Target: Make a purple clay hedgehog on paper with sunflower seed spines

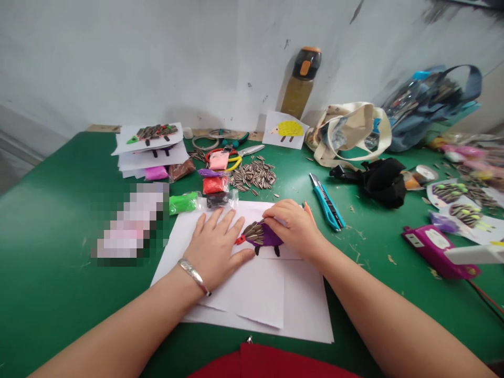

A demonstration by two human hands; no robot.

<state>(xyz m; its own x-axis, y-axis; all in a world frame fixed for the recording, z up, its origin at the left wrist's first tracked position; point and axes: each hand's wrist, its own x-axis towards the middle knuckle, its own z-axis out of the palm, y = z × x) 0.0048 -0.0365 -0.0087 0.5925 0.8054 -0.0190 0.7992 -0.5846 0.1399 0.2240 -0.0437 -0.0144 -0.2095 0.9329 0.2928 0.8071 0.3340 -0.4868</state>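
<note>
My left hand (216, 247), with a silver bangle at its wrist, lies spread flat on white paper (252, 294). Beside its fingers is a hedgehog figure (271, 235) with a purple clay body, a red head and black legs. Sunflower seeds (254, 231) overlap on the half of its body nearer the head. Over the other half, my right hand (293, 228) has thumb and fingers pinched at the purple clay. Whatever sits between those fingertips is too small or hidden to make out. The right hand covers the hedgehog's rear end.
Behind the paper lie a heap of sunflower seeds (255, 174), bagged red clay (215, 184), green clay (183, 202) and scissors (252, 150). A blue utility knife (327, 202) is right of my hands. Farther back stand a bottle (302, 84) and a cloth bag (350, 134).
</note>
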